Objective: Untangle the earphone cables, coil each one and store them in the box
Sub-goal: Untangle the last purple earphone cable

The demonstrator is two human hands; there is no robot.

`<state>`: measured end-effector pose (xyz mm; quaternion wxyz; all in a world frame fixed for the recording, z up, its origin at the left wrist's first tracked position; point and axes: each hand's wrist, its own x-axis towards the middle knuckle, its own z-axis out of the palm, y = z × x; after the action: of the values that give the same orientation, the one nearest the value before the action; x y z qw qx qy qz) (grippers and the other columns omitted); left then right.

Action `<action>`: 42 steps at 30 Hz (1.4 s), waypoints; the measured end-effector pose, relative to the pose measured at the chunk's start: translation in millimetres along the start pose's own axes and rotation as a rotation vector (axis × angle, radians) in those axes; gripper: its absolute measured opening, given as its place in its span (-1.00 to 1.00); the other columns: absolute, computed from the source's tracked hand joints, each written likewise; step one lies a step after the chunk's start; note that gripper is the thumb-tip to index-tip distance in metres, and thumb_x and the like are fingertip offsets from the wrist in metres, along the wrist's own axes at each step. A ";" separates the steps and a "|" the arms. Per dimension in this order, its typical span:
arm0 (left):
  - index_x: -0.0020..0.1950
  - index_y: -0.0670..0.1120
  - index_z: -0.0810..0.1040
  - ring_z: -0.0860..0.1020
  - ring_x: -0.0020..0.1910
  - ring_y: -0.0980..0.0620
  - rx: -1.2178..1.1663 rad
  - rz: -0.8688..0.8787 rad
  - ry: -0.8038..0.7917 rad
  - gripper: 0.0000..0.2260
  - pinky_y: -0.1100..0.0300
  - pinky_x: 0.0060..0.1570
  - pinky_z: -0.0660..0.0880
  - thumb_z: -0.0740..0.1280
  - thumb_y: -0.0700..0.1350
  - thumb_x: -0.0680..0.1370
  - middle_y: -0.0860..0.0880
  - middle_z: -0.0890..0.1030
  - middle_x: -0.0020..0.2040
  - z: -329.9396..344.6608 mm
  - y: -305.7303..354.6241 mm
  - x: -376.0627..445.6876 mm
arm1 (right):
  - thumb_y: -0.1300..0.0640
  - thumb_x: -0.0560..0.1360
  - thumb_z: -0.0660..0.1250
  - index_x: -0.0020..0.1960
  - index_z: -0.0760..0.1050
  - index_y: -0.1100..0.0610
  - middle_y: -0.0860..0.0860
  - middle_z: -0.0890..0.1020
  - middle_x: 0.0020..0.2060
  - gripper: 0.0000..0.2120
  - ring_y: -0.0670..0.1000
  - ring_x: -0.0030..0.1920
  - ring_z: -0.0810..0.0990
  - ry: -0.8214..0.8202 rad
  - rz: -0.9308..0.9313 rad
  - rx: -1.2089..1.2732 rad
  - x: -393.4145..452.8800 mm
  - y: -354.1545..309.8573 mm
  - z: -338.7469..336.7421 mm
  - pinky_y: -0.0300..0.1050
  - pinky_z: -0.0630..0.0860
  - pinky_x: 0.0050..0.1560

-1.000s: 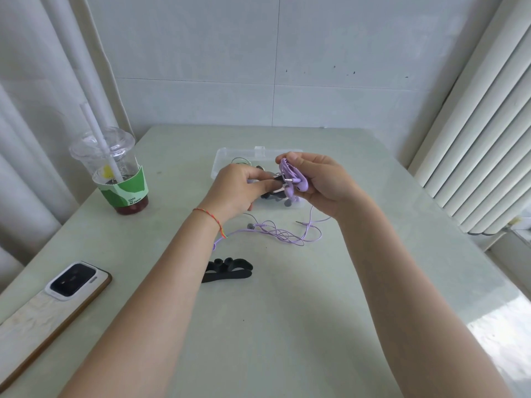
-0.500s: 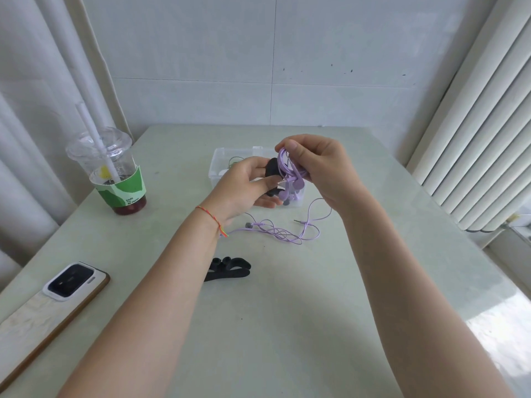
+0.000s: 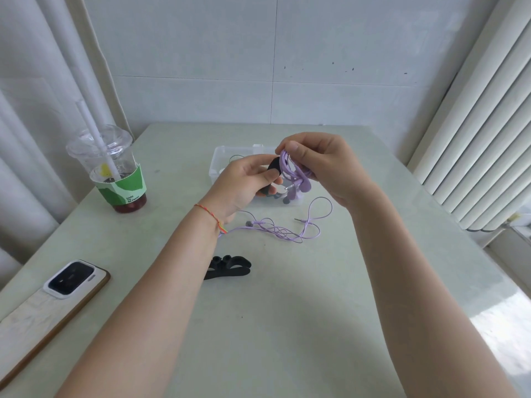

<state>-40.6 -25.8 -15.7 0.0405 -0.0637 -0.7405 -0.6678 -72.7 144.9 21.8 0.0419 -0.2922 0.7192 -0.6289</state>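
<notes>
The right hand (image 3: 321,165) has its grip closed on a coiled bundle of thin purple earphone cable (image 3: 291,173), thumb pressed over the top of the loops and fingers curled behind them. The left hand (image 3: 244,182) pinches a black strap-like cable tie (image 3: 273,168) between thumb and fingers, its upper end touching the purple coil. Both hands are held above the table, in front of the clear plastic box (image 3: 221,159).

Against a second ago, the hands have risen a little and the right hand has turned so its thumb now sits over the coil; the black tie, hardly visible then, now stands up plainly beside the loops. Half a second ago the pose was close to this one, with the tie a bit lower.

From the coil a tail of the same cable drops to the table and runs into a loose purple tangle (image 3: 281,231) lying just in front of the box, with a silver-faced earbud (image 3: 249,224) at its left and the metal jack plug (image 3: 298,220) at its right. That tangle has kept its place.

Nearer the person lie more black cable ties (image 3: 230,267) on the pale green table (image 3: 287,326). At the left stand a clear plastic drink cup with a green sleeve and white straw (image 3: 115,173) and a white smartphone (image 3: 71,278) lying on a long pale board (image 3: 34,323), all unmoved.
</notes>
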 end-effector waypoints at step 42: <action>-0.04 -0.26 0.60 0.54 -0.36 -0.03 0.099 -0.106 -0.101 -0.66 0.20 -0.31 0.37 0.42 0.02 0.40 -0.11 0.63 -0.28 0.3 10.2 -8.8 | 0.26 0.49 0.31 -0.14 0.66 0.16 0.02 0.51 -0.32 -0.85 -0.15 -0.28 0.45 0.058 -0.164 -0.711 1.1 -6.1 20.1 -0.38 0.33 -0.25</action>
<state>-30.4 -24.9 -7.0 -0.0291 -0.0559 -0.7760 -0.6276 -62.8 126.6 23.7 -0.1334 -0.3272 0.8680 -0.3490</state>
